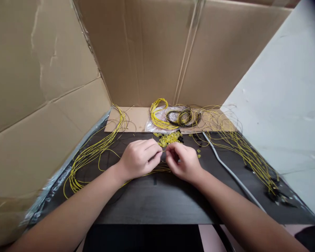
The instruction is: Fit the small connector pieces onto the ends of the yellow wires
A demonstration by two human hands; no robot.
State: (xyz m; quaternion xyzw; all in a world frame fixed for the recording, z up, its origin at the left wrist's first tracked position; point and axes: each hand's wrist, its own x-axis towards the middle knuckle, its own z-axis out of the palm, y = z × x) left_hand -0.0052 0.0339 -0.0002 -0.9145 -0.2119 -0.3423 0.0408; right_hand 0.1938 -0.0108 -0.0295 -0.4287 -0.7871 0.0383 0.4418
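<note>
Both the left hand [139, 159] and right hand [182, 161] are pinching one thin yellow wire [149, 172] between fingertips, keeping it taut beside the pile of small yellow plastic pieces [169, 138].

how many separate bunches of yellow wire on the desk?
3. A left bunch sweeps along the cardboard wall, one end running under the hands. A coiled bunch lies on a plastic bag at the back. A right bunch trails to black connectors. Loose strands may hide more.

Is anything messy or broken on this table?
Yes. Small yellow pieces lie in a loose scattered heap just beyond the left hand and right hand. The cardboard wall on the left is creased and torn. Yellow wires sprawl in loose loops across the dark table.
</note>
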